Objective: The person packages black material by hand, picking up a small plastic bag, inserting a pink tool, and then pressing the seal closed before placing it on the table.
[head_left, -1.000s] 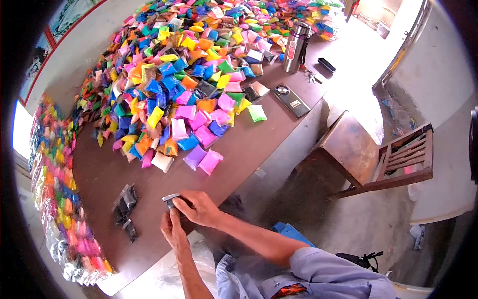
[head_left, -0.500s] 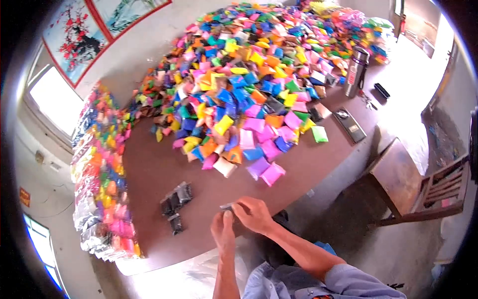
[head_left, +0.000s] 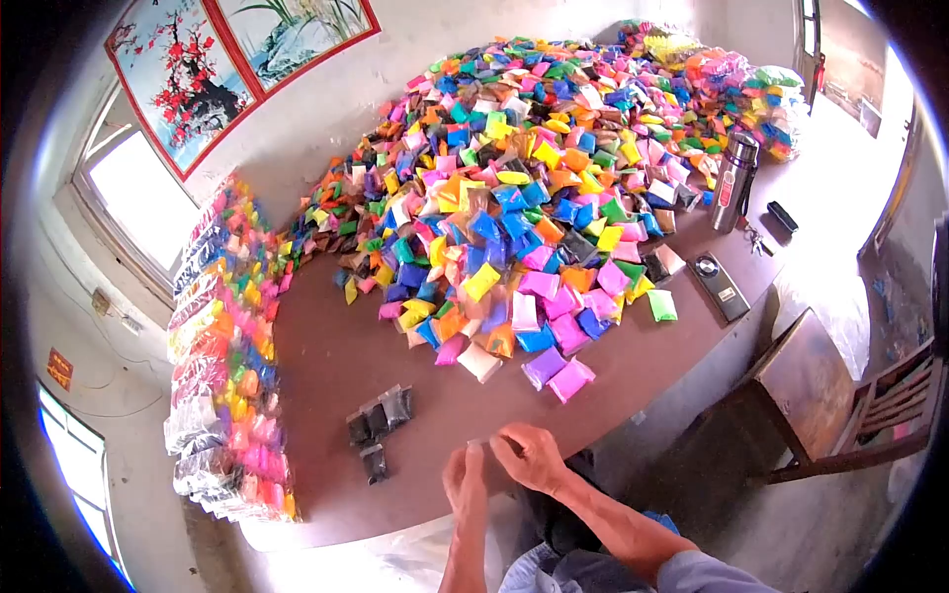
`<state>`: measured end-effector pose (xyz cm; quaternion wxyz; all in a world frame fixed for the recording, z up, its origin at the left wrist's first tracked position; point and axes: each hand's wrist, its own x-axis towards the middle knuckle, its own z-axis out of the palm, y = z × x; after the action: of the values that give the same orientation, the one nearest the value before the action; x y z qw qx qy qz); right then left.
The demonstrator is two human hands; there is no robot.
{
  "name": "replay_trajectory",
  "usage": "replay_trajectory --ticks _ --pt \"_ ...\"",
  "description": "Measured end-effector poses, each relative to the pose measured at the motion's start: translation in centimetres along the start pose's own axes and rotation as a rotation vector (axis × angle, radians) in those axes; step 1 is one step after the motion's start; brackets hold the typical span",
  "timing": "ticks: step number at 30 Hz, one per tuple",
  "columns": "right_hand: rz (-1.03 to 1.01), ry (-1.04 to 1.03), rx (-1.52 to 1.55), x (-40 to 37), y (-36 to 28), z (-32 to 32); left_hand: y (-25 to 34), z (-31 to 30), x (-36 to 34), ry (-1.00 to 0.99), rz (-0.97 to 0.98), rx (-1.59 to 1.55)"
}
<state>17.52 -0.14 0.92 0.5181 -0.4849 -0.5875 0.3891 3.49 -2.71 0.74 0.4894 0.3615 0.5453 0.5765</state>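
Observation:
My left hand (head_left: 463, 479) is closed in a pinch near the table's front edge. A small pale, shiny bit shows at its fingertips, too small to name. Just right of it, my right hand (head_left: 532, 459) has its fingers curled together, and whatever they hold is hidden. The fingertips of both hands nearly meet. Left of them lie several small black packets (head_left: 374, 420) in clear film, with one black packet (head_left: 374, 463) lying nearer to me. Closest beyond my hands is a pink packet (head_left: 571, 380) at the edge of a colourful heap.
A large heap of coloured packets (head_left: 514, 198) covers the back of the brown table (head_left: 326, 395). Bundled packets in clear bags (head_left: 232, 385) line the left edge. A steel flask (head_left: 733, 183), keys (head_left: 758, 242), a black case (head_left: 782, 217) and a phone (head_left: 721, 287) lie right. A wooden chair (head_left: 811, 385) stands beyond.
The camera view has shifted, so the scene sits lower and further right. A dark packet that showed between my fingertips is no longer visible there. My hands remain close together.

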Motion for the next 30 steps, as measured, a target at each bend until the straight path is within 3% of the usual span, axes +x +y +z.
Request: replay_trajectory --ticks 8,18,20,25,30 --pt "-0.096 0.027 0.008 0.2 0.3 0.3 1.0 1.0 0.0 0.081 -0.010 -0.045" --pt "-0.163 0.052 -0.033 0.0 0.9 0.5 -0.4 0.1 0.2 0.040 0.000 0.005" --pt "-0.155 0.042 -0.036 0.0 1.1 0.5 -0.4 0.4 0.1 0.076 0.017 -0.110" --pt "-0.066 0.022 -0.055 -0.1 0.9 0.2 0.3 0.5 -0.1 0.008 0.038 -0.056" --pt "-0.223 0.096 -0.062 -0.2 1.2 0.8 2.0 1.3 -1.2 -0.006 0.060 -0.006"
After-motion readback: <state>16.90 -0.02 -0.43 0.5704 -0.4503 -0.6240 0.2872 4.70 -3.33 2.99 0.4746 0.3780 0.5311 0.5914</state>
